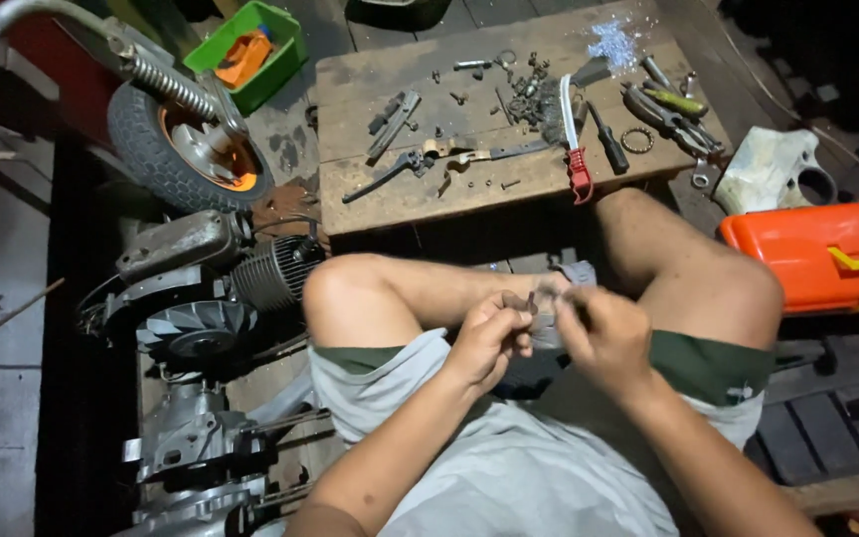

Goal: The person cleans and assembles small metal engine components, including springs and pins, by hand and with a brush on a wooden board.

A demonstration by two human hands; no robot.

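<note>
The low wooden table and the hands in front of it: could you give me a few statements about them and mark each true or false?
1. Both hands, left hand and right hand, meet on a small grey part above the lap. True.
2. The wooden table is bare. False: tools and small metal bits are spread across it.
3. A brush with a red handle lies on the table. True.
4. The orange toolbox sits on the table. False: it stands off to the right, beside the knee.
5. The green crate is beyond the tyre. True.
</note>
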